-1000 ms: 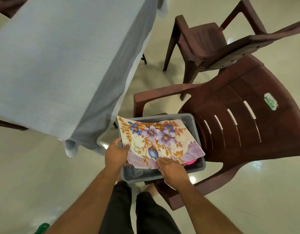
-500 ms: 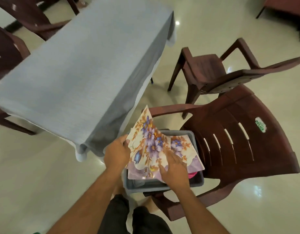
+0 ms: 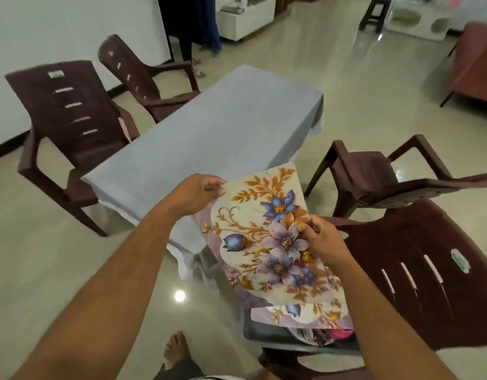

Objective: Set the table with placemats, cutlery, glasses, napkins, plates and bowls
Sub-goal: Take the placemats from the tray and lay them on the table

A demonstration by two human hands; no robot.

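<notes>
I hold a floral placemat (image 3: 253, 223) up in the air between the table (image 3: 215, 133) and the grey bin (image 3: 267, 337). My left hand (image 3: 194, 194) pinches its upper left edge. My right hand (image 3: 323, 239) pinches its right edge. A second floral placemat (image 3: 300, 315) lies on top of the grey bin, which sits on the seat of the brown chair (image 3: 417, 272) at my right. The table wears a plain grey-blue cloth.
Brown plastic chairs stand around the table: two on the left (image 3: 72, 127) (image 3: 143, 78) and one on the right (image 3: 379, 176). A person's legs (image 3: 193, 28) show beyond the table's far end. My bare foot (image 3: 176, 349) is on the glossy floor.
The placemat has come up out of the bin and now hangs in the air nearer the table. Both hands rose with it, and my view lifted toward the room.
</notes>
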